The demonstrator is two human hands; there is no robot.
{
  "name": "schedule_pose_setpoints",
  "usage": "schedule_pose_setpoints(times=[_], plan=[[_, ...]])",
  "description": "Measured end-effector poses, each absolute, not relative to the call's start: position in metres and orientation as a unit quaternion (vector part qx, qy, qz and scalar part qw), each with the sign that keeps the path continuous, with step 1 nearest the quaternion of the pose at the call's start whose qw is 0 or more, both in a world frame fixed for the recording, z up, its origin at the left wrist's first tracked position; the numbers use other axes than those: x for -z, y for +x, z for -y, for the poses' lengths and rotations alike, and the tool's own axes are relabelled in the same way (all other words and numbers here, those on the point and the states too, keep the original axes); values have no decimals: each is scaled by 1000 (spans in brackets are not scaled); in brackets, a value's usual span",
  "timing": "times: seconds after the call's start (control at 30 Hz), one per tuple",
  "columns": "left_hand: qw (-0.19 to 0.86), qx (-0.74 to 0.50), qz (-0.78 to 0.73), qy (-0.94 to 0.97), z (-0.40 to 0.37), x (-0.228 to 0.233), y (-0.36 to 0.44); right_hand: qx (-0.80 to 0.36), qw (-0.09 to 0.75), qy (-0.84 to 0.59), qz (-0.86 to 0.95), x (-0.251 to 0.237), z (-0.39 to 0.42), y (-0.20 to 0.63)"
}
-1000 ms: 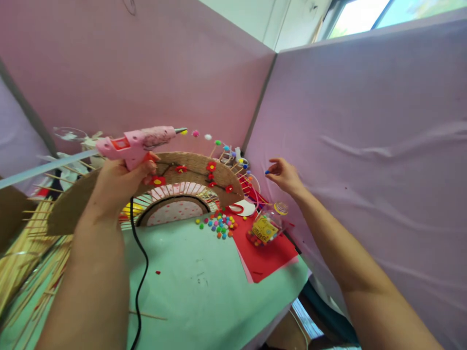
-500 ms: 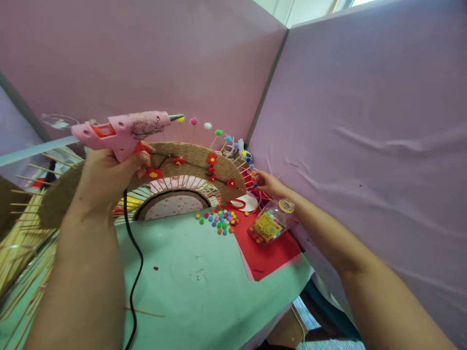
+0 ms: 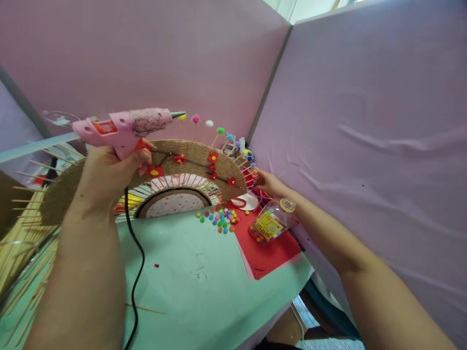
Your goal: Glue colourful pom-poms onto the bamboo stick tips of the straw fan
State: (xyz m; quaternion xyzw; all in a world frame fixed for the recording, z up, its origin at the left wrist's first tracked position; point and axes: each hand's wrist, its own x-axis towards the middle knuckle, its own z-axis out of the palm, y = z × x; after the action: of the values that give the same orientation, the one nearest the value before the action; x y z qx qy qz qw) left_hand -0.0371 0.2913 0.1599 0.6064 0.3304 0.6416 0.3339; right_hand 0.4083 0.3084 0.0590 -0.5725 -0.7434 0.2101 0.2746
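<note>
1. Left hand (image 3: 109, 172): closed around the grip of a pink glue gun (image 3: 126, 129), finger on the red trigger, nozzle level and pointing right, just above the top of the fan.
2. Right hand (image 3: 268, 183): fingers pinched together at the right edge of the fan, pressing a small blue pom-pom (image 3: 255, 185) against a skewer tip; the grip itself is partly hidden.
3. Fan (image 3: 193, 160): half-round, twine-wrapped, standing on a green table (image 3: 197, 277), red felt flowers on its face, skewers radiating from the rim, several already capped with pom-poms.
4. Loose pom-poms (image 3: 221, 218): scattered on the table at the foot of the fan.
5. Plastic jar (image 3: 272, 223): lying on its side on red paper (image 3: 270, 253), near the right hand.
6. Step, as judged: seating a pom-pom on a skewer end.
7. Next move, as judged: calls for steady pressure until the glue grips, then fresh glue on a bare tip.
</note>
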Motion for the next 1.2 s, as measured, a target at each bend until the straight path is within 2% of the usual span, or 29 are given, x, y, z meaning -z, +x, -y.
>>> schedule_pose_setpoints(times=[0.3,1.2], plan=[[326,-642,-337,606,-294,-159,-38,-227,272,-565,745,-61,-309,406],[333,-636,-302,627,-297,-151,-41,-331,353,-587,649,-57,-309,412]])
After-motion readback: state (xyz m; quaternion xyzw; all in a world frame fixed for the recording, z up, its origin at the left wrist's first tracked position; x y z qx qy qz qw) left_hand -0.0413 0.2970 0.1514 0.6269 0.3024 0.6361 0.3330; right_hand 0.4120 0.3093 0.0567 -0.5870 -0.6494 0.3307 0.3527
